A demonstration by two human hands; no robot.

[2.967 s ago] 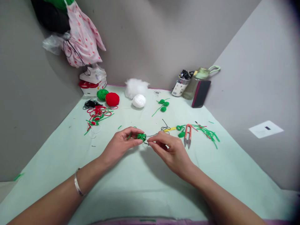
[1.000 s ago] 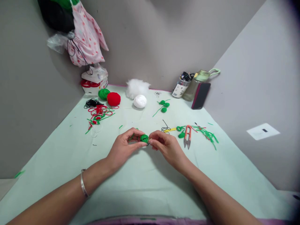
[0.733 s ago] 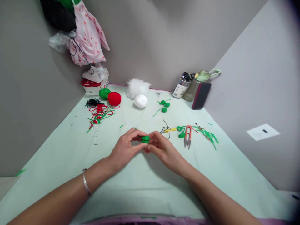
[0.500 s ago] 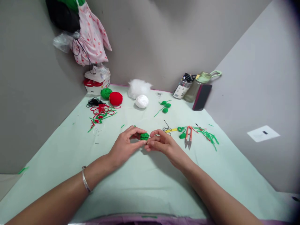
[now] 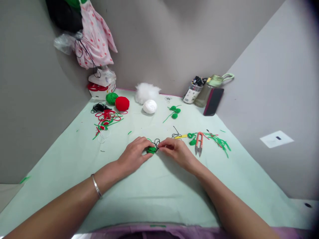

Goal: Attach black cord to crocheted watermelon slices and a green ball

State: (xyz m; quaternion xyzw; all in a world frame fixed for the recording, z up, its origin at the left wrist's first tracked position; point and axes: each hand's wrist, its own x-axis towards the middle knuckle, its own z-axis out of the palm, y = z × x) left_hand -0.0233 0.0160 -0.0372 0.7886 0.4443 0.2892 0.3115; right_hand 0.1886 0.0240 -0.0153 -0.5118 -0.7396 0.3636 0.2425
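Between the thumb and fingers of my left hand point(image 5: 134, 152) is a small green crocheted piece point(image 5: 151, 150), held low over the table. A black thread point(image 5: 157, 142) loops up from its far side. My right hand point(image 5: 178, 152) is pinched just right of the piece, where the black thread runs to its fingertips. Whether a needle is also in that pinch is too small to tell. To the right of this hand lie a yellow strip point(image 5: 183, 136), another green crocheted piece point(image 5: 192, 142) and orange-handled thread snips point(image 5: 198, 145).
At the back stand a red yarn ball point(image 5: 122, 104), a green one point(image 5: 111, 98), a white one point(image 5: 150, 107) and fluffy stuffing point(image 5: 147, 93). Tangled yarn scraps point(image 5: 106, 121) lie at left. A phone point(image 5: 213, 102) leans against a bottle point(image 5: 203, 97). Small green pieces point(image 5: 174, 116) lie mid-table.
My left hand has turned the green piece and lowered it slightly. A loop of black thread now shows above it. My right hand's fingers have closed into a pinch on the thread.
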